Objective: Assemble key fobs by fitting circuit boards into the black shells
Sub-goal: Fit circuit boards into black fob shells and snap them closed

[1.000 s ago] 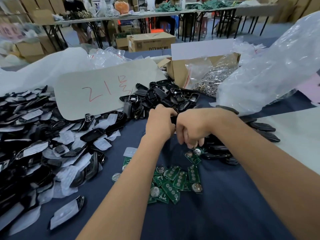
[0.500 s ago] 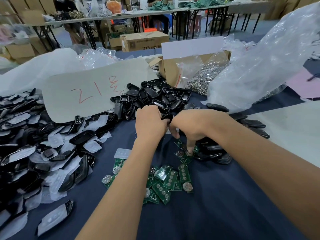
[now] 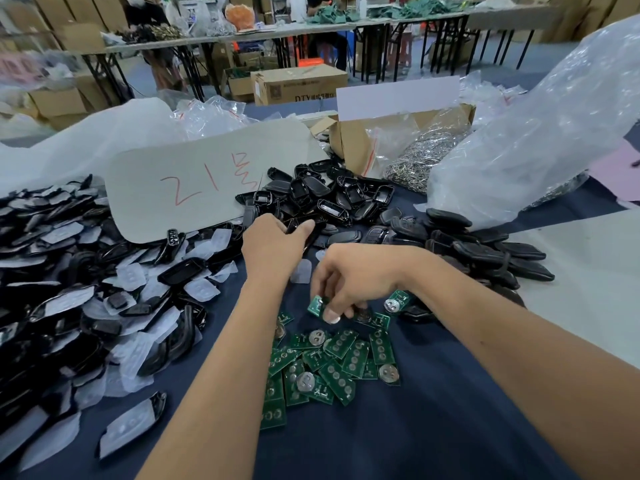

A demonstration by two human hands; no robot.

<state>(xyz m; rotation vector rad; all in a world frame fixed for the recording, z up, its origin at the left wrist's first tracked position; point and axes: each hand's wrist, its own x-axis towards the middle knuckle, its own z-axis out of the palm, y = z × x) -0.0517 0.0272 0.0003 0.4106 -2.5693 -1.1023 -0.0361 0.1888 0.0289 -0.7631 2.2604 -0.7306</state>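
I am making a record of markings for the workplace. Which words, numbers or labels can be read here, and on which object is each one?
"21", then a handwritten character I cannot make out, in red: on the grey card.
"DTY", then print too blurred to read: on the cardboard box on the floor.
Markings on the green circuit boards: too small to read.

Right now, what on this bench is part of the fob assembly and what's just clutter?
In the job:
- left hand holding a black shell
- right hand pinching a green circuit board
- loose circuit boards
- pile of black shells

Lying about:
- card marked in red
- clear plastic bag
- cardboard box
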